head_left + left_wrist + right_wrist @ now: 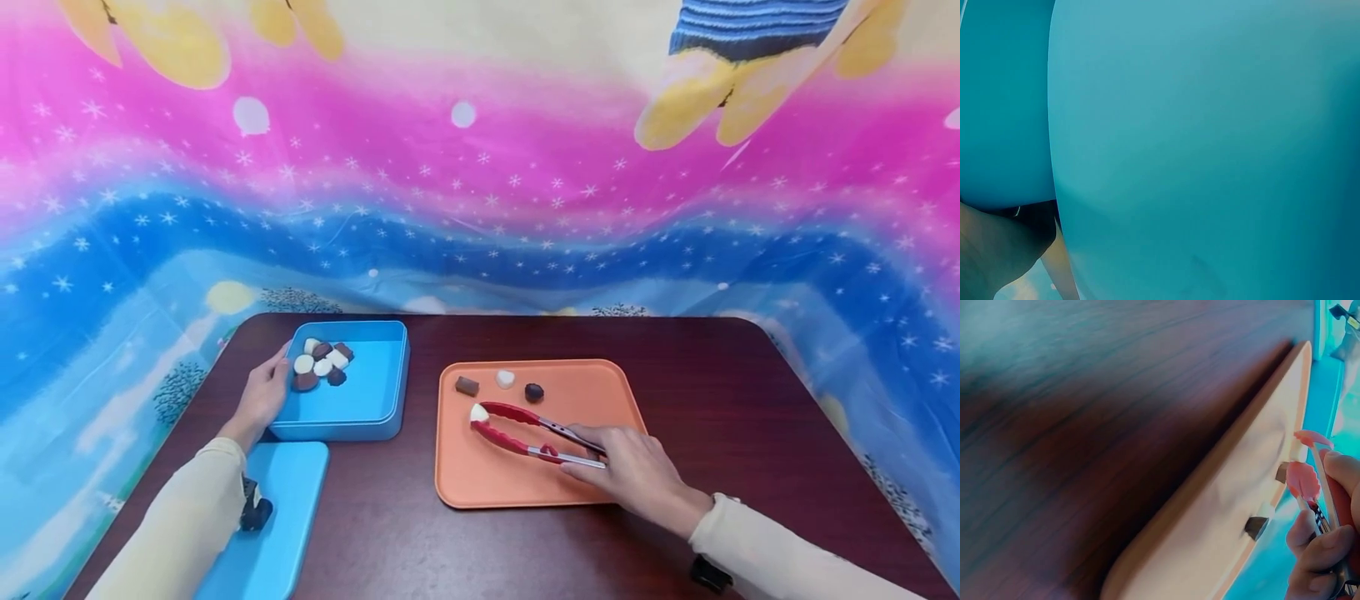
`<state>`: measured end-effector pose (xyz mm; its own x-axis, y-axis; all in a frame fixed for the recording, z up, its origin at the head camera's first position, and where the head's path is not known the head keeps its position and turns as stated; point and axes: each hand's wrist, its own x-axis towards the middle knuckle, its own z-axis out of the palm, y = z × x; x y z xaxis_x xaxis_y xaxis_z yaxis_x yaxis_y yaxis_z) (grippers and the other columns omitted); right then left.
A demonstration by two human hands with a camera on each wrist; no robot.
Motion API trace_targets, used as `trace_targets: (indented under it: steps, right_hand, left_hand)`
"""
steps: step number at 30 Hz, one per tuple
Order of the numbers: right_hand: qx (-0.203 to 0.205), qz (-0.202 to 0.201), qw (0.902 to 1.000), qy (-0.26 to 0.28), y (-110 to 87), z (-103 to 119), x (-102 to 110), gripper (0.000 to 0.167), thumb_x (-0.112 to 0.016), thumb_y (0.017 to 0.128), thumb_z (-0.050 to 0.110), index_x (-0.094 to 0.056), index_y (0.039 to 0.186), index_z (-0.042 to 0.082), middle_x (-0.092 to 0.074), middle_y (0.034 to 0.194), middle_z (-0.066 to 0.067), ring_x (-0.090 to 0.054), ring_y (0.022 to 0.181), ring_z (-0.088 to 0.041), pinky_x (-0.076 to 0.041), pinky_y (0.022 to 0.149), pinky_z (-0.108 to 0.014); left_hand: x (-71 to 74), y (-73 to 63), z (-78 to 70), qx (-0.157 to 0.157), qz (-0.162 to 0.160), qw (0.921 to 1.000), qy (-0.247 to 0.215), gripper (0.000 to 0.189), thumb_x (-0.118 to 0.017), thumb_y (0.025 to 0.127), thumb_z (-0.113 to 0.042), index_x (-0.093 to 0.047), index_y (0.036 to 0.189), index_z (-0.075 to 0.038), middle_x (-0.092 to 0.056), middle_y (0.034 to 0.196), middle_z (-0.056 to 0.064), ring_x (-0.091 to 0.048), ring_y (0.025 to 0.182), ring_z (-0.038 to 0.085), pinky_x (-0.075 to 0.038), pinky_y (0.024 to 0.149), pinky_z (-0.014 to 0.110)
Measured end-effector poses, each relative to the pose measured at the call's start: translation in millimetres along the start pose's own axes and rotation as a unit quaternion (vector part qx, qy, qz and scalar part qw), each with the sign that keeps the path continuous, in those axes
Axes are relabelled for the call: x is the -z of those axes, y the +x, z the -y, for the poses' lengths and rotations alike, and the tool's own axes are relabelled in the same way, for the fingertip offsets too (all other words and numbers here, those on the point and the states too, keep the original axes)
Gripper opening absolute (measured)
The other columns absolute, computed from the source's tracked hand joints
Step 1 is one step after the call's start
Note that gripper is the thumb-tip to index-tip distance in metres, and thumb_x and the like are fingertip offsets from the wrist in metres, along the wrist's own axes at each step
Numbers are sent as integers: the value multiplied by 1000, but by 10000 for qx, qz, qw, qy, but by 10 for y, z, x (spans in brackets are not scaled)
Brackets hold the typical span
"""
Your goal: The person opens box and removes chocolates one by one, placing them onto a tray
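A white chocolate (478, 413) sits between the red tips of the tongs (517, 411), above the left part of the orange tray (517, 487). My right hand (637, 471) is closed around the tongs' metal handles, holding their arms slightly apart. Beyond the tips, on the tray, are a brown chocolate block (467, 386), a white chocolate drop (506, 379) and a dark round chocolate (534, 392). My left hand (267, 392) touches the left side of the blue box (378, 379); I cannot tell how far its fingers bend. Mixed chocolates (322, 367) cluster inside, towards that side. Nearer me, a blue lid (292, 492) lies on the dark worktop (375, 533).
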<state>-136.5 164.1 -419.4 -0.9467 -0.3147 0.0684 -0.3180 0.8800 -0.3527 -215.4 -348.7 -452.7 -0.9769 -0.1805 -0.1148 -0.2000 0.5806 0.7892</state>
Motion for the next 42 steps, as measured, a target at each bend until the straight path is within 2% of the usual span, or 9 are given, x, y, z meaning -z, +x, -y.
trace_targets:
  steps: [4, 8, 10, 14, 17, 24, 31, 37, 42]
  right_hand:
    - [-111, 102, 9999, -61, -25, -64, 23, 46, -80, 83, 51, -73, 124, 31, -68, 82, 15, -47, 65, -4, -39, 53, -24]
    - [-200, 125, 9997, -66, -47, -114, 50, 50, -79, 83, 52, -73, 127, 28, -76, 98, 8, -49, 66, -6, -40, 56, -26]
    - [-227, 116, 9996, -76, -56, -133, 62, 52, -79, 82, 52, -73, 128, 27, -76, 94, 6, -48, 65, -7, -39, 56, -26]
    - [-300, 142, 9994, -99, -63, -158, 83, 53, -79, 82, 52, -72, 128, 26, -54, 63, 11, -42, 59, -8, -34, 51, -25]
    - [-333, 155, 9993, -114, -55, -169, 88, 54, -79, 82, 52, -72, 129, 26, -45, 58, 12, -40, 57, -8, -32, 49, -25]
    - [-348, 193, 9992, -18, -33, -168, 74, 56, -79, 82, 53, -72, 129, 23, -68, 79, 10, -45, 63, -9, -36, 53, -27]
    - [-440, 172, 9989, -28, -52, -186, 55, 58, -80, 81, 54, -72, 130, 23, -65, 74, 10, -44, 61, -10, -34, 51, -27]
    - [-481, 223, 9986, 0, -49, -200, 42, 58, -79, 81, 54, -72, 129, 22, -75, 94, 4, -46, 63, -9, -35, 51, -26]
    - [-606, 321, 9976, 45, -37, -191, 48, 60, -80, 80, 55, -71, 130, 22, -75, 92, 4, -46, 64, -10, -35, 52, -27]
  left_hand:
    - [-4, 7, 12, -38, -20, 10000, 18, 56, -17, 112, -38, -8, 163, -16, -10, 169, 20, -8, 155, 49, -14, 123, 69]
    - [2, -1, 24, -34, -89, 10000, 28, 55, -19, 113, -36, -9, 163, -16, -12, 169, 20, -9, 155, 48, -14, 124, 69]
    - [5, -4, 26, -31, -86, 10000, 33, 55, -19, 113, -37, -9, 163, -17, -12, 169, 20, -9, 155, 48, -14, 124, 69]
    - [3, 4, 11, -85, -32, 9999, 63, 56, -17, 112, -38, -8, 163, -17, -11, 169, 20, -8, 155, 49, -13, 123, 70]
    - [-3, 13, 1, -115, -19, 9999, 71, 56, -17, 112, -37, -8, 163, -16, -11, 169, 22, -9, 155, 50, -14, 123, 70]
    - [1, 11, 3, -85, -52, 9999, 76, 55, -17, 113, -37, -9, 163, -16, -12, 169, 22, -9, 155, 50, -15, 123, 69]
    - [11, -1, -16, -89, 11, 9999, 62, 55, -17, 112, -37, -8, 163, -16, -11, 169, 22, -8, 155, 49, -14, 124, 69]
    - [9, 2, 3, -76, 2, 9999, 78, 56, -16, 112, -37, -8, 163, -15, -10, 169, 21, -8, 155, 50, -14, 123, 69]
    - [5, -3, 7, -86, -29, 10000, 15, 56, -17, 112, -38, -8, 163, -15, -10, 169, 20, -8, 155, 49, -13, 124, 69]
